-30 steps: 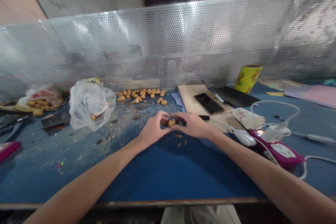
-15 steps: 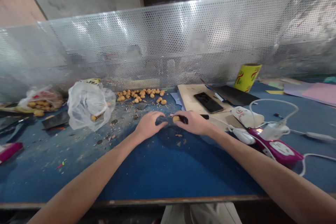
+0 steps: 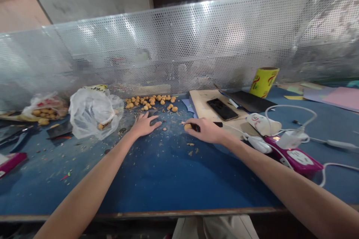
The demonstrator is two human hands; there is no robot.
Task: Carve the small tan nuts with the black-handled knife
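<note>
My left hand (image 3: pixel 144 124) reaches over the littered part of the blue table (image 3: pixel 168 179), fingers spread and nothing in it. Just beyond its fingertips lies a loose pile of round tan fruits (image 3: pixel 146 101), which look like longans. My right hand (image 3: pixel 206 130) is closed around one such longan (image 3: pixel 187 127), held at the fingertips. A black-handled tool (image 3: pixel 218 124) is also in that hand; its handle sticks out to the right and its working end is mostly hidden. Bits of shell and dark scraps lie around my left hand.
A white plastic bag (image 3: pixel 92 114) and another bag of longans (image 3: pixel 46 110) stand at left. Right of my right hand are a phone (image 3: pixel 222 109) on a board, a magenta power strip (image 3: pixel 301 160) with cables, and a yellow roll (image 3: pixel 263 82). A perforated metal screen (image 3: pixel 179 48) closes the back.
My left hand has moved left and away from my right hand, its fingers opening toward the pile. My right hand stays in place with the longan and the tool.
</note>
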